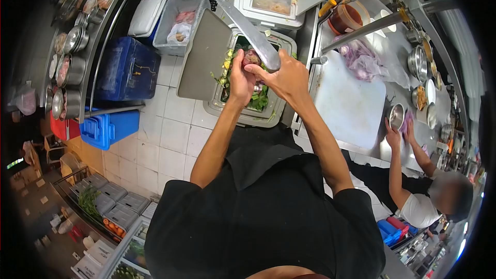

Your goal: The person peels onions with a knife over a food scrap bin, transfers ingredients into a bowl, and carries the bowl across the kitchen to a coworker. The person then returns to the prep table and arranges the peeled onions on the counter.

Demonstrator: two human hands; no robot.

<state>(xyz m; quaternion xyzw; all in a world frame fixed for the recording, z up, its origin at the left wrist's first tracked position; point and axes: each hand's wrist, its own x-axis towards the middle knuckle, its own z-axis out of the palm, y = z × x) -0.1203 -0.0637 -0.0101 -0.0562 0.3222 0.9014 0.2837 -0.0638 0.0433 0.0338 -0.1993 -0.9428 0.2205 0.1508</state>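
My left hand (241,80) holds a round reddish-purple vegetable (251,59), possibly an onion, over an open bin. In my right hand (289,76) is a large knife (248,31); its wide blade slants up and to the left past the vegetable. The right thumb reaches toward the vegetable; whether it touches is unclear. Below both hands, the bin (246,119) holds leafy green scraps (258,100) and yellowish pieces. Its grey lid (204,57) hangs open at the left.
A white cutting board (349,104) lies on the steel counter at the right, near a purple plastic bag (361,59). A co-worker (421,201) holds a metal bowl (397,116) there. Blue bins (125,70) and a grey crate (181,44) stand left.
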